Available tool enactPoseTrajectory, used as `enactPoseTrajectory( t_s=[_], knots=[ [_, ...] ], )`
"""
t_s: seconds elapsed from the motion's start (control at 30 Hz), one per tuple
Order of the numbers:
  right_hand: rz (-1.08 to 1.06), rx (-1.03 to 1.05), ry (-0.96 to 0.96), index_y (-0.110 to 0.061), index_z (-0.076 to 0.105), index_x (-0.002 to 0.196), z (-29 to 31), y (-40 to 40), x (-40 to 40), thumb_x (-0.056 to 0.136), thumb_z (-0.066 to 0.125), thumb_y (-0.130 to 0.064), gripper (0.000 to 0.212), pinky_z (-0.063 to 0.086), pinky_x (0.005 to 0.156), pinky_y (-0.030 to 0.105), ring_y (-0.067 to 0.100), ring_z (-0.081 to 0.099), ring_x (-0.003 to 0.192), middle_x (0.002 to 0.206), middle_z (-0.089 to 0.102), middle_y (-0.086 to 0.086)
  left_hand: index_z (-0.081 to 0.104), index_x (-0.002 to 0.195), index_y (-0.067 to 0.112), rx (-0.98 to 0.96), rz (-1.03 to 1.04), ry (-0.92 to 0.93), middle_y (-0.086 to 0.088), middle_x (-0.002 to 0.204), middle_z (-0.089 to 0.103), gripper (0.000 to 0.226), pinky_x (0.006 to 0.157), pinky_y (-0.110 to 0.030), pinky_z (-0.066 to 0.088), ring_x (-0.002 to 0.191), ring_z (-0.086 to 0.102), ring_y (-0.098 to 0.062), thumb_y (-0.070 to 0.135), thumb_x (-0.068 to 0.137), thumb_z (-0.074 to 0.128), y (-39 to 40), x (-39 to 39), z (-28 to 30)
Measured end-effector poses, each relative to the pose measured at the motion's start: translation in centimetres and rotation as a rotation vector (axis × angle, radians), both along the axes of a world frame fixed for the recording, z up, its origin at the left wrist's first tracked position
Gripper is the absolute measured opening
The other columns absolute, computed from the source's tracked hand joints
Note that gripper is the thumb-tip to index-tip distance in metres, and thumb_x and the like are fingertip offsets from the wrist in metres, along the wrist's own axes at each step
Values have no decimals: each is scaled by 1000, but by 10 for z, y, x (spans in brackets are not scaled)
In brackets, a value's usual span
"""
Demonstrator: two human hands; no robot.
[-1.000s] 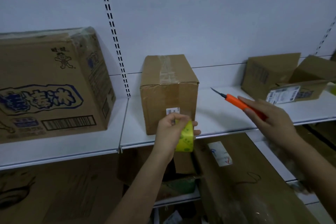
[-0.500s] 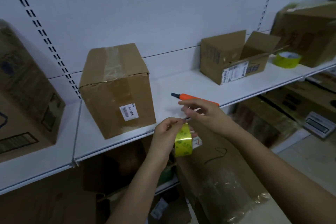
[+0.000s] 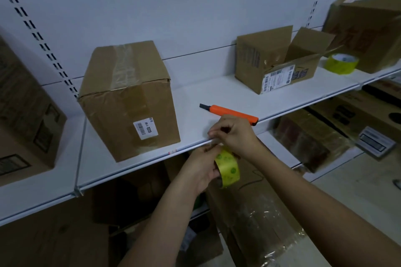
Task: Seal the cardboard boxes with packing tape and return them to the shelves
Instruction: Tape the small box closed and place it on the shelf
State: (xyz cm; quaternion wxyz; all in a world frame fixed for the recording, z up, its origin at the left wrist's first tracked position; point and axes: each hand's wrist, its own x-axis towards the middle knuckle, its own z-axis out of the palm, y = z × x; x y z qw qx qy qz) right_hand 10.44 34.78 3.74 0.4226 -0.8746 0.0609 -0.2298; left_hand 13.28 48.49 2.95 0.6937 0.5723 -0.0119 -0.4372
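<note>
Cardboard box taped shut along the top, standing on white shelf left of centre, barcode label on its front. Open box further right on same shelf, flaps up, shipping label on front. Orange utility knife lying flat near shelf front edge, between the two boxes, untouched. Second yellow tape roll on the shelf at far right, beside big box, that one blurred. Large printed carton at left, cut off by frame. White slotted back panel behind everything.

Left hand curled round yellow tape roll, held just below shelf edge. Right hand above it, fingers pinched together at the roll's top; likely on the tape end, but clear film hard to make out. Lower shelf dim: brown cartons, one under plastic wrap, details lost in shadow.
</note>
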Motion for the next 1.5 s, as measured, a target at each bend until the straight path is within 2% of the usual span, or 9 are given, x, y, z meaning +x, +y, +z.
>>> enactPoseTrajectory(
  t_s=[0.43,0.67,0.77,0.87,1.0,1.17,1.27,1.37,1.5],
  knots=[
    [88,33,141,-13,78,86,-1,-4,25,86,75,-9,5,59,70,33,11,65,82,94,69,-1,53,132,11,54,25,-11,-19,115,71,32,92,-54,55,102,72,-32,24,102,54,2,16,-28],
    [107,-48,101,-20,76,94,-7,-9,25,85,77,-17,10,49,81,20,2,59,104,151,42,-15,61,125,15,-9,15,-1,-11,117,72,28,93,-47,56,107,70,-28,20,98,62,9,22,-27],
    [39,-113,97,-17,63,124,-6,-9,31,82,81,-23,46,37,81,1,-7,48,109,150,42,-11,62,126,17,-16,40,22,-10,117,72,34,91,-41,55,108,69,-26,18,93,69,16,25,-25],
    [13,-134,103,-18,63,122,-4,-4,35,83,80,-24,43,39,66,8,-6,50,74,144,49,-9,59,131,18,-9,123,17,-9,120,71,43,90,-36,55,110,67,-25,18,90,72,26,30,-27],
    [-2,-106,60,-18,67,120,-4,3,26,86,77,-24,35,39,72,21,-2,52,74,122,59,-10,51,137,19,166,50,-77,-13,128,63,49,97,-39,53,113,64,-27,33,93,68,53,24,-15],
    [-47,-93,-210,-25,66,120,32,33,18,98,60,-31,24,45,75,18,5,57,94,119,63,-12,65,125,23,402,-294,-660,6,113,72,28,82,-18,52,98,69,-4,32,100,57,114,9,63],
    [-7,-177,-385,-25,61,131,73,61,34,99,53,-41,37,45,89,19,6,54,109,132,59,-9,72,108,20,270,112,-1257,10,89,74,18,77,-13,51,84,70,-2,18,101,56,139,15,131],
    [24,-240,-404,-24,47,147,97,80,60,99,49,-48,54,26,111,14,10,39,135,150,46,-6,72,116,24,450,453,-1810,11,108,70,23,91,-23,48,103,62,-3,26,98,58,147,52,165],
    [116,-261,-407,-23,64,131,96,91,84,98,50,-45,42,38,110,36,14,49,126,134,61,-3,66,128,32,815,137,-1824,10,133,64,48,106,-44,41,127,54,-11,55,96,39,140,93,152]
  ],
)
